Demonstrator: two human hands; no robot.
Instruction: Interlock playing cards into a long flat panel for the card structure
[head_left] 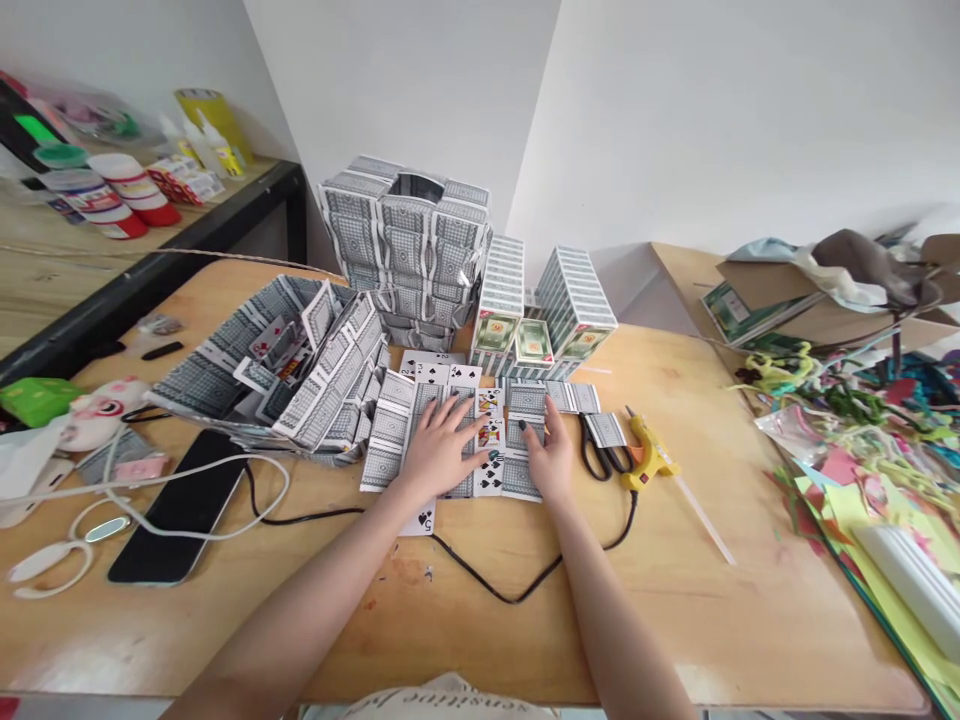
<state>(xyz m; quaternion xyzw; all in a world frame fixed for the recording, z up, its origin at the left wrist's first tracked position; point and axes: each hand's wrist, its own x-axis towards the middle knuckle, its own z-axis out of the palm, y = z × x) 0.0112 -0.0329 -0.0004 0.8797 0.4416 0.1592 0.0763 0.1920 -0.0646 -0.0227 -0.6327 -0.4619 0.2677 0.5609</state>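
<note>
Playing cards (490,470) lie in overlapping rows on the wooden table, some face up and others showing grey patterned backs. My left hand (444,445) rests flat on the left and middle cards with its fingers spread. My right hand (550,455) touches the right-hand cards, thumb and fingers apart. Behind them stand a tall structure of folded cards (409,240) and stacked card boxes (501,300). An open card-built tray (330,390) holding loose cards sits at the left. Black scissors (596,462) and a yellow glue gun (649,455) lie right of my right hand.
A black phone (176,515) and white cables are at the left. The glue gun's black cord (514,600) curves across the table in front of the cards. A clear glue stick (705,520) lies at the right, near colourful craft scraps (855,480). Bottles (135,188) stand on the left shelf.
</note>
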